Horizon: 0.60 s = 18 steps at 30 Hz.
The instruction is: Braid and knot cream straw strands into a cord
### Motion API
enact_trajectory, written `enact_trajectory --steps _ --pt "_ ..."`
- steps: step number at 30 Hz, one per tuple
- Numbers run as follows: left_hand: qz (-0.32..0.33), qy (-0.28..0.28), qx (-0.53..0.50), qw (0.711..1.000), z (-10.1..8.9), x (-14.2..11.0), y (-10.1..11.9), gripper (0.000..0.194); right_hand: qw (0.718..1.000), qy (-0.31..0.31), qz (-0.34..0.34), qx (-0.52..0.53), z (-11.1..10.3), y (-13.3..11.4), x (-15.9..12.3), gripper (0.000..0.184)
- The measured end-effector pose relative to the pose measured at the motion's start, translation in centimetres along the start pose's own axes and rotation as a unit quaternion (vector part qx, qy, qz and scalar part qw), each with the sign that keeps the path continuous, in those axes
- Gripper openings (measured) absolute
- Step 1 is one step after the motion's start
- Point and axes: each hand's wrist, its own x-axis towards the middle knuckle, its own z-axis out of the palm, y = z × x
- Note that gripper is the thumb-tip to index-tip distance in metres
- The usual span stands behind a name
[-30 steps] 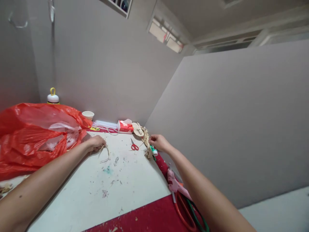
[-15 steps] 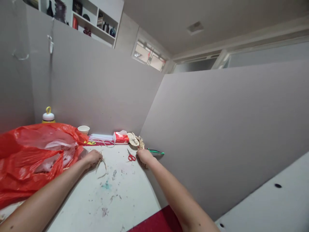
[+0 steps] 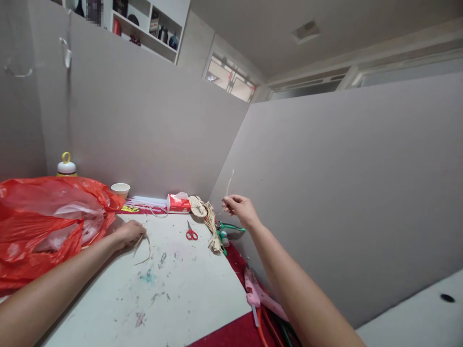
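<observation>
The right hand (image 3: 239,210) pinches a thin, pale, straw-like strand (image 3: 229,182) between thumb and fingers – its free end pointing up against the grey partition (image 3: 325,193). The left hand (image 3: 130,233), curled around thin tan fibre strands (image 3: 149,248), rests at the white, paint-stained tabletop (image 3: 188,284) beside the crumpled red plastic bag (image 3: 39,207). Small red-handled scissors (image 3: 191,234) lie between the hands, near a straw-coloured fibre bundle (image 3: 211,221).

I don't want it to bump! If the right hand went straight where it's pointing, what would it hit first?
Probably the grey back partition. The right hand, pinching a thin straw-coloured strand, points forward and left; nothing shows in between, though depth is unclear.
</observation>
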Motion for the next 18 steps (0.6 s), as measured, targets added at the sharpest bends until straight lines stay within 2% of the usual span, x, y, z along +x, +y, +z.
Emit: enact_trajectory --steps 2,4,5,8,11,15,18 --pt "-0.005 -0.006 -0.021 1.000 0.0 -0.1 0.1 0.015 0.978 -0.014 0.034 0.203 -0.5 -1.0 -1.3 0.035" --pt "-0.010 -0.012 -0.035 0.999 -0.1 -0.1 0.2 0.015 0.944 -0.061 0.054 0.319 -0.5 -1.9 -2.8 0.034" --pt "-0.011 -0.014 -0.041 0.999 -0.1 -0.1 0.3 0.015 0.935 -0.071 0.053 0.343 -0.2 -2.3 -3.4 0.033" --pt "-0.015 -0.021 -0.056 0.998 -0.2 0.0 0.2 0.016 0.941 -0.075 0.025 0.330 1.4 -2.9 -5.1 0.027" --pt "-0.017 -0.030 -0.081 0.996 -0.2 0.0 0.0 0.019 0.949 -0.101 0.004 0.300 3.8 -3.2 -6.3 0.026" --pt "-0.023 -0.047 -0.119 0.992 -0.4 0.0 0.0 0.025 0.946 -0.191 -0.047 0.259 7.5 -4.1 -7.8 0.025" --pt "-0.030 -0.057 -0.139 0.988 -0.6 -0.1 0.1 0.028 0.918 -0.283 -0.103 0.257 9.8 -5.1 -8.5 0.039"
